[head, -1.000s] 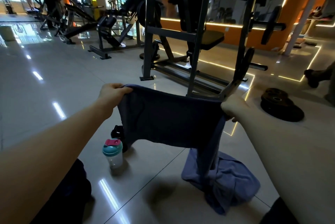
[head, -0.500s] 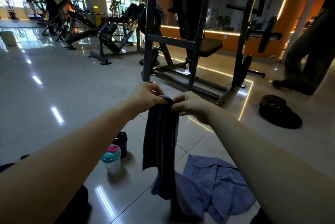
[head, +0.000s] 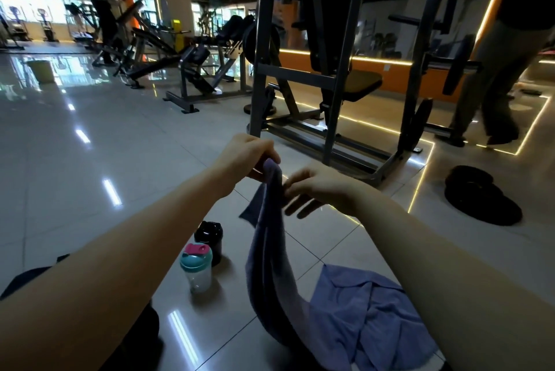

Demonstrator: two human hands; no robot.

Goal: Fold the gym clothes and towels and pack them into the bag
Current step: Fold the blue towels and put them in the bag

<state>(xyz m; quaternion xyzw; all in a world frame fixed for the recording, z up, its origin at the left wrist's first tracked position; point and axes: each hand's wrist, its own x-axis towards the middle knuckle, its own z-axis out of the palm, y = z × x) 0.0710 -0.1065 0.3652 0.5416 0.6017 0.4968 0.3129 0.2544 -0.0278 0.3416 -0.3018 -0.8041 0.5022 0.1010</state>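
Towel [head: 270,265], dark blue, hangs doubled lengthwise in the air before the person, its lower end reaching down to the floor [head: 90,160]. Left hand [head: 249,157] clamps the towel's top fold, fingers curled over it; the whole weight hangs from this grip. Right hand [head: 322,190] sits just right of the towel, a little below its top: thumb and forefinger meet the cloth's edge, the lower fingers [head: 300,210] stretch out straight; pinching or only touching, cannot tell. Handling, judged: soft, limp, light; sags wherever unsupported, and the layers will slide out of line; neither fragile nor slippery. Best taken at the corners or along the folded top edge, the second hand running down to the hanging end to lift it for the next fold. Count: cloths two, the held towel and a paler blue cloth [head: 369,310] crumpled on the floor, below and right of the towel, whose tail appears to meet it. Bottles two, left of the towel: teal-lidded shaker [head: 196,271], black container [head: 209,238] just behind it. Dark mass [head: 141,337], low and far left of the towel: bag or garment, unclear. Well beyond the towel: one machine frame [head: 330,76], a stack of weight plates [head: 480,202], one passer-by [head: 495,70].
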